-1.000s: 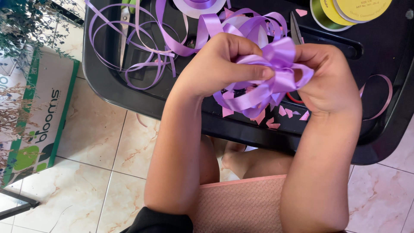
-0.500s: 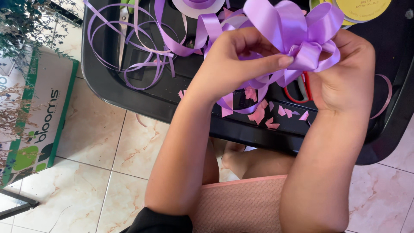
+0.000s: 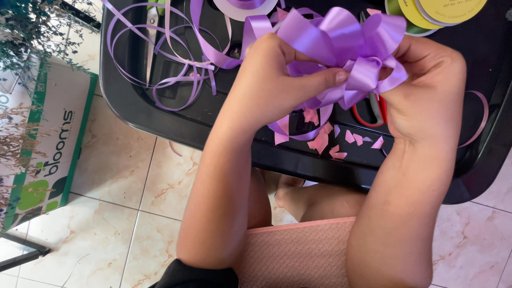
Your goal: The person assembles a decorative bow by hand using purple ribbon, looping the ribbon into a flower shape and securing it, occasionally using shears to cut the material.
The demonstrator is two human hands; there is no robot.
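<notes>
Fingers of my left hand [image 3: 272, 80] and right hand [image 3: 426, 101] pinch the purple ribbon bow [image 3: 346, 48] between them, above the black tray [image 3: 160, 122]. Bow and hands hide most of the red-handled scissors [image 3: 368, 114]; the ribbon spools [image 3: 437, 10] are cut off at the top edge. Loose purple ribbon [image 3: 165, 58] and pink scraps [image 3: 320, 143] lie nearby.

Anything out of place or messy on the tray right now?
Yes: small pink ribbon scraps lie scattered on the black tray below the purple bow held by the left hand and right hand. Loose purple ribbon sprawls in tangled loops at the tray's left.
</notes>
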